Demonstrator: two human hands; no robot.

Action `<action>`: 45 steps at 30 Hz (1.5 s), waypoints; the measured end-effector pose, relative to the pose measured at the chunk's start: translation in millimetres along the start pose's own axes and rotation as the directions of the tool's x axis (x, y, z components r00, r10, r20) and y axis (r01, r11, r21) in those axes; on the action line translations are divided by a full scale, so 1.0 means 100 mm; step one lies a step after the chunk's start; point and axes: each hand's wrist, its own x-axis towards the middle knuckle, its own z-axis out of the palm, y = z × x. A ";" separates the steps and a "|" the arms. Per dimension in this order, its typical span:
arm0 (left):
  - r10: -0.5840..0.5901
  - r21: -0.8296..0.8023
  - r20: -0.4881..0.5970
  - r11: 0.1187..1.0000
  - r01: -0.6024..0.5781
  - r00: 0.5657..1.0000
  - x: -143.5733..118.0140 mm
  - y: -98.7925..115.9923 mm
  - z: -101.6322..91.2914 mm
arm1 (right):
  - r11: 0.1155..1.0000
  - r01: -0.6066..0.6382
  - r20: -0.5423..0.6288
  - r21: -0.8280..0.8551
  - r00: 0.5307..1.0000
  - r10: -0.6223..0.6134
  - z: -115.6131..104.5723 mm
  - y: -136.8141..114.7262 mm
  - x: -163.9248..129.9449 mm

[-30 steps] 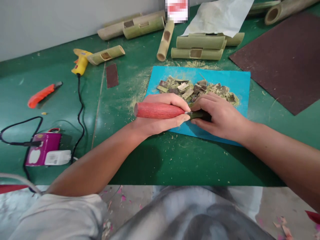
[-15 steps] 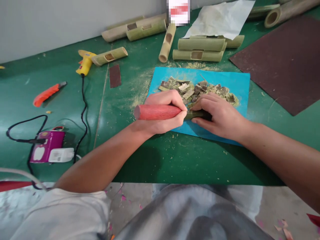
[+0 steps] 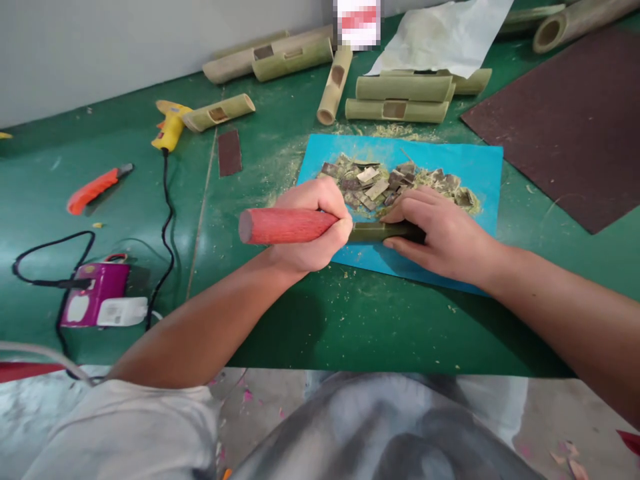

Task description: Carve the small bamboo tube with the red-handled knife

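My left hand (image 3: 313, 230) grips a tool by its thick red wooden handle (image 3: 280, 226), which lies level and points right. My right hand (image 3: 440, 233) presses down on a short green bamboo piece (image 3: 373, 231) that rests on a blue mat (image 3: 480, 173). The tool's front end meets the left end of the bamboo; its blade is hidden by my fingers. Just behind my hands, a heap of bamboo chips (image 3: 395, 181) and shavings lies on the mat.
On the green table (image 3: 350, 320): several cut bamboo tubes (image 3: 400, 99) at the back, a yellow glue gun (image 3: 169, 127) with black cord, an orange utility knife (image 3: 95, 188), a sandpaper strip (image 3: 230, 152), a purple box with charger (image 3: 100, 303), a dark brown sheet (image 3: 570, 113), white paper (image 3: 445, 37).
My left hand has drawn the red-handled tool back to the left, so more of the bamboo piece shows between my hands. My right hand has stayed on the bamboo.
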 end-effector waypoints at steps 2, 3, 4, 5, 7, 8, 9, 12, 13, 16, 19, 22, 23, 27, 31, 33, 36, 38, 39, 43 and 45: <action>0.002 -0.026 -0.014 1.000 -0.003 1.000 -0.01 -0.01 0.00 | 1.000 0.002 -0.001 -0.008 1.000 -0.002 0.00 0.00 0.00; -0.010 -0.036 -0.022 0.999 0.009 1.000 -0.01 -0.02 0.00 | 1.000 0.005 -0.004 -0.011 1.000 -0.005 0.01 0.00 0.00; -0.024 -0.050 -0.033 0.999 0.022 0.999 -0.01 -0.03 0.00 | 1.000 0.008 -0.006 -0.013 1.000 -0.008 0.01 0.00 -0.01; -0.038 -0.069 -0.043 0.997 0.035 0.998 -0.02 -0.03 0.00 | 1.000 0.009 -0.006 -0.015 1.000 -0.009 0.01 0.00 -0.01; -0.062 -0.113 -0.056 0.992 0.056 0.996 -0.01 -0.03 0.01 | 1.000 0.007 -0.006 -0.017 1.000 -0.007 0.01 -0.01 -0.01; -0.075 -0.131 -0.049 0.989 0.068 0.996 0.00 -0.03 0.01 | 1.000 0.006 -0.006 -0.018 1.000 -0.006 0.01 -0.01 -0.01; -0.080 -0.145 -0.029 0.987 0.075 0.996 0.00 -0.02 0.01 | 1.000 0.004 -0.006 -0.018 1.000 -0.004 0.01 -0.01 -0.01; -0.094 -0.120 0.090 0.987 0.104 0.992 0.04 0.02 -0.02 | 1.000 0.007 -0.008 -0.013 1.000 -0.007 0.00 -0.03 -0.01; -0.098 -0.104 0.137 0.988 0.113 0.986 0.05 0.03 -0.04 | 1.000 0.006 -0.008 -0.010 1.000 -0.007 0.00 -0.03 -0.01; -0.113 -0.084 0.223 0.987 0.134 0.968 0.07 0.07 -0.08 | 1.000 -0.005 -0.011 0.000 1.000 0.005 0.00 -0.03 -0.01; -0.105 -0.089 0.246 0.988 0.130 0.964 0.09 0.09 -0.10 | 1.000 -0.018 -0.006 0.012 1.000 0.018 0.00 -0.04 -0.01; -0.119 -0.056 0.285 0.989 0.140 0.951 0.10 0.11 -0.10 | 1.000 -0.023 -0.004 0.020 1.000 0.023 0.00 -0.04 -0.01; -0.125 -0.042 0.299 0.989 0.144 0.946 0.10 0.11 -0.10 | 1.000 -0.022 -0.006 0.018 1.000 0.022 0.00 -0.04 -0.01; -0.102 -0.035 0.319 0.992 0.119 0.942 0.11 0.12 -0.11 | 1.000 -0.008 -0.008 0.001 1.000 0.008 0.00 -0.04 -0.01; -0.101 -0.031 0.328 0.993 0.117 0.939 0.12 0.14 -0.11 | 1.000 -0.020 0.013 0.000 1.000 0.020 0.00 -0.04 -0.01; -0.099 -0.011 0.340 0.994 0.109 0.935 0.13 0.15 -0.09 | 1.000 -0.014 0.005 -0.006 1.000 0.014 -0.01 -0.04 0.00; -0.064 0.008 0.320 0.998 0.065 0.945 0.13 0.17 -0.06 | 1.000 -0.015 0.023 -0.006 1.000 0.015 -0.02 -0.04 0.00; -0.040 0.015 0.259 0.999 0.038 0.965 0.12 0.16 -0.04 | 1.000 -0.019 0.028 0.001 0.999 0.019 -0.02 -0.03 0.00; -0.029 0.017 0.228 1.000 0.025 0.973 0.11 0.15 -0.03 | 1.000 -0.019 0.023 0.003 1.000 0.019 -0.02 -0.03 0.00; 0.009 0.018 0.166 1.000 -0.012 0.986 0.06 0.11 -0.02 | 1.000 -0.013 0.006 0.007 1.000 0.013 0.00 -0.01 -0.01; 0.024 0.014 0.105 1.000 -0.026 0.994 0.04 0.10 -0.02 | 1.000 -0.010 0.001 0.005 1.000 0.010 0.00 -0.01 -0.01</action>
